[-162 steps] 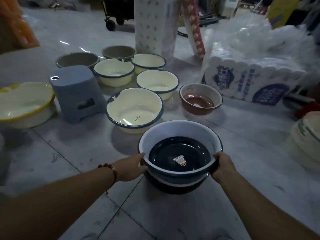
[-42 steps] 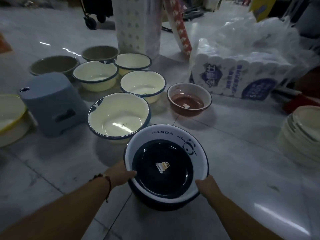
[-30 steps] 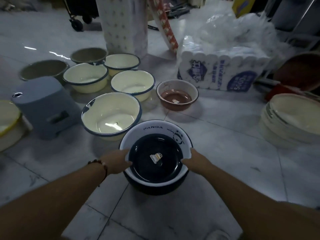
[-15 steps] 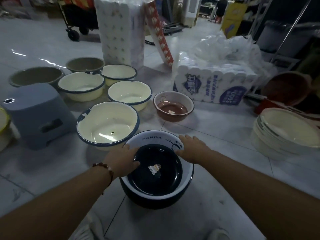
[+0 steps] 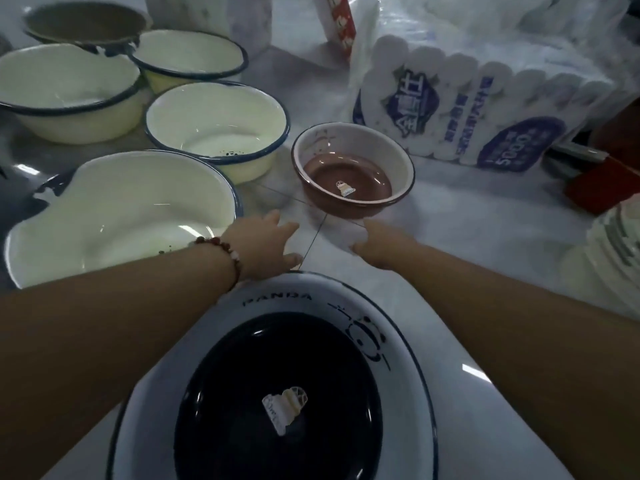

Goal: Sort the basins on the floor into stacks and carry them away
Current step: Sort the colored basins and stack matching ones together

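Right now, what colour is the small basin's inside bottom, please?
Reddish brown, in the head view: small basin.

A white plastic basin with a dark navy bottom and the word PANDA on its wall (image 5: pixel 398 341) sits on the pale tiled floor (image 5: pixel 467 237) at the near edge. Beyond its far rim both hands are empty, fingers extended: the left hand (image 5: pixel 263 247), with a red bead bracelet (image 5: pixel 225 254) at the wrist, and the right hand (image 5: pixel 377 245). Just past them stands a small brown-bottomed basin with a pale wall (image 5: pixel 353 174). Cream enamel basins with dark blue rims (image 5: pixel 214 126) cluster to the left, and a wrapped pack of white paper rolls (image 5: pixel 485 109) stands behind.
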